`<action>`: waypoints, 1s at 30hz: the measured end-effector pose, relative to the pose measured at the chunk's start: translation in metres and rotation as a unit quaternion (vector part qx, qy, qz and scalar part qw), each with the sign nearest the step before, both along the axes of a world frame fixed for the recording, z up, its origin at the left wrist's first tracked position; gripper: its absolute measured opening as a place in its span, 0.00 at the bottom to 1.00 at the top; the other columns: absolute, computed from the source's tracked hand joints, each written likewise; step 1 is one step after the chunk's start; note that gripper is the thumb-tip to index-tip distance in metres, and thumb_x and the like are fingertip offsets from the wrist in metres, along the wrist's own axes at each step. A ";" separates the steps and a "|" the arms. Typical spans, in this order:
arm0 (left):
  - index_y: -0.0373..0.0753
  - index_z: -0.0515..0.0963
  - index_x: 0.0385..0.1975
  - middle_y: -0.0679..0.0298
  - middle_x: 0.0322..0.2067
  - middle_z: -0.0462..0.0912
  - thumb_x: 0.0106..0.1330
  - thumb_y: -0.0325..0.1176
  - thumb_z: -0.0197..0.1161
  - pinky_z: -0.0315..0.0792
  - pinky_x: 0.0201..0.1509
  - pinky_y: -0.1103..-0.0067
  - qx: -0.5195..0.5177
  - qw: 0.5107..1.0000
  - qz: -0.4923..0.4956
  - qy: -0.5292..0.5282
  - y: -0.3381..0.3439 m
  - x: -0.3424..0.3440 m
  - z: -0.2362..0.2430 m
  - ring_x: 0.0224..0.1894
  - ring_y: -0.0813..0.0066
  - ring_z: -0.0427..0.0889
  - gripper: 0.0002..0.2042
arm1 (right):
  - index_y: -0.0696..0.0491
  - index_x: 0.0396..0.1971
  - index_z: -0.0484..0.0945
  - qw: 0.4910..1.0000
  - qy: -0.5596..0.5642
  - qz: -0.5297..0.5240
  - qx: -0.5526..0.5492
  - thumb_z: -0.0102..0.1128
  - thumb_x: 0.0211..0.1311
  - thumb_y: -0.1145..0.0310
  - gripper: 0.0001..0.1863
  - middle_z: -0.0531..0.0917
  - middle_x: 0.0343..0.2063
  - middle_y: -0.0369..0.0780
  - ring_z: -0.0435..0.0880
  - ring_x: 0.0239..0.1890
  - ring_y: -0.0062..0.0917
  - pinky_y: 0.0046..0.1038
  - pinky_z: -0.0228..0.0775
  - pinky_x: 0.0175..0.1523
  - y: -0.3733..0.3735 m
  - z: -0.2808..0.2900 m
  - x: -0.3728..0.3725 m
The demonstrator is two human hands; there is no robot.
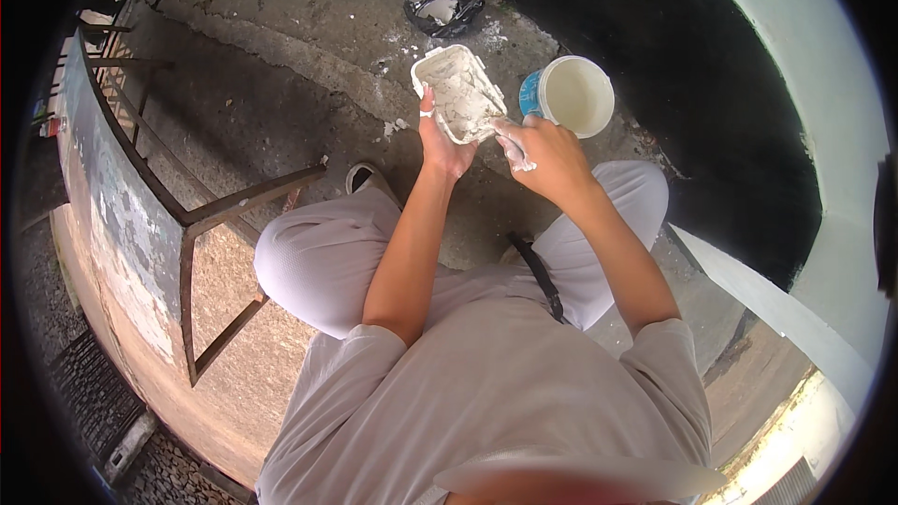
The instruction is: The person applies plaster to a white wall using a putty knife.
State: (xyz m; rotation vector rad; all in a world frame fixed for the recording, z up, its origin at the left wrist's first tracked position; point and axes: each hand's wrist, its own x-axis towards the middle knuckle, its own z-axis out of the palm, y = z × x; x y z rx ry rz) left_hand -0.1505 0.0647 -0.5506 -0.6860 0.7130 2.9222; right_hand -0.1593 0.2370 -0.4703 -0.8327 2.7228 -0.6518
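My left hand (443,148) holds a white rectangular plastic tub (485,82) from its near left side, thumb along the wall. White paste is smeared over the inside of the tub, which is tilted with its opening facing me. At the tub's lower right corner is my right hand (554,161), its fingers curled and coated with white paste. Whether a tool sits in those fingers is hidden. Just right of the tub stands a white bucket (529,92) with a blue label; its inside looks pale.
Beyond the tub, a crumpled black plastic bag (465,13) with white material lies on the stained concrete floor (281,14). White spatters dot the ground. A rusty metal frame (253,194) juts in from the left. Black surface (645,28) and a pale wall (795,9) border the right.
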 end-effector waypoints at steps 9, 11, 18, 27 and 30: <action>0.42 0.65 0.67 0.57 0.60 0.75 0.67 0.65 0.49 0.71 0.62 0.58 -0.002 1.000 0.015 0.020 0.003 0.004 -0.010 0.60 0.56 0.76 0.37 | 0.49 0.53 0.82 0.995 -0.060 -0.085 0.000 0.60 0.64 0.63 0.18 0.82 0.33 0.52 0.83 0.31 0.49 0.48 0.76 0.39 -0.023 0.000 0.021; 0.42 0.65 0.67 0.57 0.60 0.76 0.67 0.65 0.50 0.73 0.61 0.59 0.033 0.999 0.005 0.021 0.004 0.007 -0.010 0.59 0.55 0.77 0.37 | 0.50 0.54 0.81 0.994 -0.020 -0.050 -0.099 0.58 0.67 0.61 0.19 0.83 0.33 0.50 0.83 0.28 0.44 0.43 0.76 0.34 -0.009 -0.018 0.020; 0.45 0.65 0.67 0.56 0.59 0.76 0.63 0.68 0.51 0.75 0.56 0.49 0.034 0.999 -0.011 0.037 -0.019 0.017 -0.025 0.57 0.50 0.79 0.40 | 0.58 0.48 0.76 0.779 -0.329 -0.377 -0.378 0.52 0.74 0.63 0.14 0.84 0.29 0.39 0.79 0.18 0.16 0.17 0.61 0.19 0.069 -0.078 -0.031; 0.48 0.63 0.70 0.55 0.61 0.75 0.60 0.67 0.52 0.61 0.65 0.34 0.041 0.998 -0.030 0.025 -0.006 0.012 -0.026 0.59 0.47 0.77 0.41 | 0.56 0.60 0.64 0.610 -0.300 -0.679 -0.277 0.64 0.59 0.64 0.31 0.85 0.39 0.47 0.86 0.43 0.42 0.49 0.80 0.50 0.132 -0.247 -0.061; 0.47 0.63 0.70 0.57 0.62 0.74 0.63 0.66 0.51 0.61 0.65 0.34 0.037 0.999 -0.036 0.015 -0.014 0.018 -0.034 0.60 0.50 0.76 0.39 | 0.60 0.55 0.69 0.597 -0.383 -0.614 -0.347 0.64 0.60 0.67 0.25 0.84 0.37 0.49 0.87 0.32 0.39 0.41 0.85 0.37 0.134 -0.242 -0.049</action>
